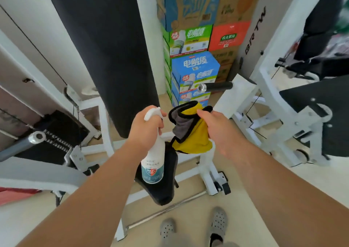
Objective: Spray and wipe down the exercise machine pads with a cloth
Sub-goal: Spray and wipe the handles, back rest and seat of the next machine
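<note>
Ahead, tall black back pad (105, 57), stacked cartons (194, 63) behind; left fingers (158, 122) grasp spray bottle (153, 163), right fingers (205, 114) grasp cloth (194, 133).

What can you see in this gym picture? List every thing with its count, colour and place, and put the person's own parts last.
spray bottle: one, white with a blue label, centre, in the left hand
cloth: one, yellow and grey with black edging, in the right hand
back pad: one, black, upright behind the hands
seat pad: one, black, below the bottle
frame: one, white, around the seat pad
handle: one, black with a silver end, right of centre
cartons: several stacked, blue, green, orange and brown, at the back
shoes: two, grey, bottom edge
left hand: one, grips the bottle's neck
right hand: one, holds the cloth
</note>
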